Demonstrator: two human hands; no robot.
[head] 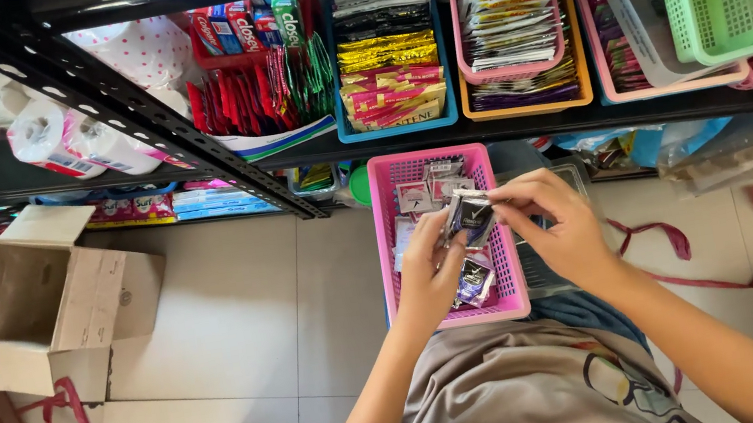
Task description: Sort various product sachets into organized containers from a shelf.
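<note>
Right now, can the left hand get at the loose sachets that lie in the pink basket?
Probably yes. The left hand hovers right above the pink basket, whose top is open, and loose sachets lie just beside it. Only the dark sachets both hands hold occupy its fingers.

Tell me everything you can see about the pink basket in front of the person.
The pink basket is a rectangular tray of what looks like plastic, with slotted, lattice walls and a plain rim. It lies level on the person's lap, long side running away from them toward the black shelf. It is partly filled with small sachets, dark and silvery ones. The left hand and right hand hover over it, holding a small dark sachet between them.
</note>
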